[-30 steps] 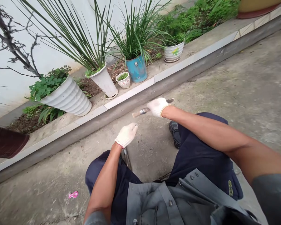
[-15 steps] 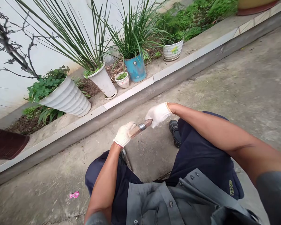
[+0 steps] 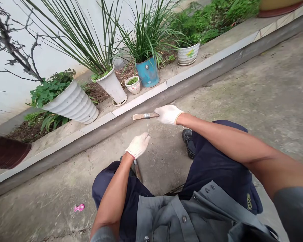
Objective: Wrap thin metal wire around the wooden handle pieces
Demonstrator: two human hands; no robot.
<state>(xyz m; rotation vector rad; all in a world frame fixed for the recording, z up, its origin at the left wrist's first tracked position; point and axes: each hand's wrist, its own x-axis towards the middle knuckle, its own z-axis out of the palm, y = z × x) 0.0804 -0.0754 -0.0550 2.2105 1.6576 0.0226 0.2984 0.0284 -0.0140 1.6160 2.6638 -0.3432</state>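
Both hands wear white knit gloves. My right hand (image 3: 168,114) grips one end of a flat wooden stick (image 3: 138,117), which it holds out level to the left. Around the stick's middle is a coil of thin silvery wire (image 3: 146,115). A strand of it (image 3: 148,126) runs down to my left hand (image 3: 139,144), whose fingers are closed on its lower end. Below the left hand, by the left foot, a tool with a wooden handle (image 3: 137,170) lies on the concrete; its upper part is mostly hidden.
Potted plants stand along a tiled ledge: a tilted white ribbed pot (image 3: 74,102), a tall white pot (image 3: 113,86), a small cup-like pot (image 3: 133,85), a blue pot (image 3: 147,73). A pink object (image 3: 79,207) lies on the concrete floor (image 3: 53,188) at lower left.
My left hand has let go of the stick and moved down, drawing a strand from the coil. My right hand has raised the stick and turned it level.
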